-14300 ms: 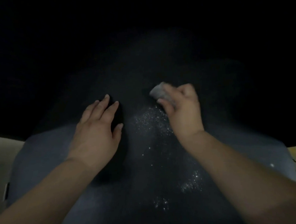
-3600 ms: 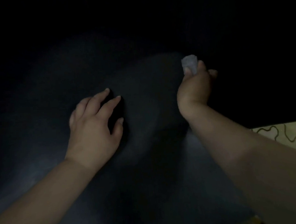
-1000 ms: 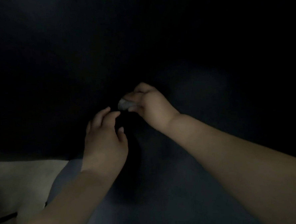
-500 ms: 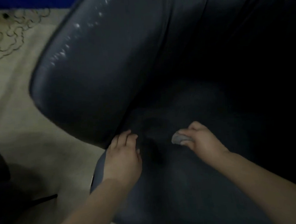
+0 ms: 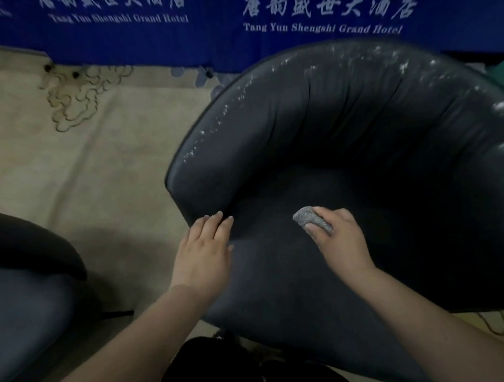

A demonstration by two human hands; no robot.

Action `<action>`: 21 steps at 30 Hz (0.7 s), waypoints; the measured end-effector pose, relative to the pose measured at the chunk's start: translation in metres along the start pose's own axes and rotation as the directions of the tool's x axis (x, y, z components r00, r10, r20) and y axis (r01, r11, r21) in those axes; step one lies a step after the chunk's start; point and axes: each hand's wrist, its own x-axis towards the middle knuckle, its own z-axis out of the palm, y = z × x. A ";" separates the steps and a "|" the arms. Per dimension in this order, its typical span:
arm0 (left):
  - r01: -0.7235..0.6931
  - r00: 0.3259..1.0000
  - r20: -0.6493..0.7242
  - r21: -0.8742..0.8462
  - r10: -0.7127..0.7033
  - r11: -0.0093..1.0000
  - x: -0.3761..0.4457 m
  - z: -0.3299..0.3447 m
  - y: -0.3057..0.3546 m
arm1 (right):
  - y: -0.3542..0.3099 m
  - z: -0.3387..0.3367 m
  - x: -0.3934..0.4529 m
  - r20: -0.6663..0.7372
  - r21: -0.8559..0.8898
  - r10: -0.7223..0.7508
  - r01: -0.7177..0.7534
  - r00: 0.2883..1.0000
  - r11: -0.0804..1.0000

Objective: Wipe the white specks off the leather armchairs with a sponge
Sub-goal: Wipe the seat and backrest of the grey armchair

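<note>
A dark leather armchair (image 5: 360,143) with a curved back fills the right of the head view. White specks (image 5: 233,103) dot the top rim of its back and its right arm. My right hand (image 5: 339,238) grips a grey sponge (image 5: 308,218) and presses it on the seat cushion. Fingers straight, my left hand (image 5: 202,250) rests flat on the seat's left edge where it meets the armrest. The seat cushion around the hands looks dark and free of specks.
A second dark armchair (image 5: 23,281) stands at the left edge. Beige patterned carpet (image 5: 80,160) lies between the two. A blue banner with white lettering (image 5: 322,9) runs along the back. Black trousers (image 5: 226,369) show at the bottom.
The view has pulled back and brightened, so the whole chair back with its specks shows. My right hand with the sponge has shifted right on the seat; my left hand stays at the seat's left edge.
</note>
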 end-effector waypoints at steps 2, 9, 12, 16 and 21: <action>-0.016 0.999 -0.028 0.002 0.016 1.000 0.004 -0.022 -0.007 | -0.013 -0.003 -0.003 -0.012 0.016 0.004 -0.004 1.000 1.000; -0.141 0.985 -0.104 -0.010 0.140 0.990 0.048 -0.090 -0.053 | -0.060 0.014 0.006 -0.126 0.046 0.083 -0.077 0.989 0.996; -0.202 0.974 -0.115 -0.038 0.196 0.979 0.077 -0.109 -0.082 | -0.084 0.035 0.012 -0.189 0.083 0.152 -0.139 0.970 0.987; -0.300 0.953 -0.072 -0.102 0.294 0.948 0.108 -0.123 -0.118 | -0.120 0.065 0.010 -0.282 0.156 0.252 -0.215 0.926 0.964; -0.395 0.908 0.064 -0.197 0.414 0.897 0.129 -0.128 -0.143 | -0.161 0.092 0.003 -0.367 0.254 0.343 -0.262 0.864 0.931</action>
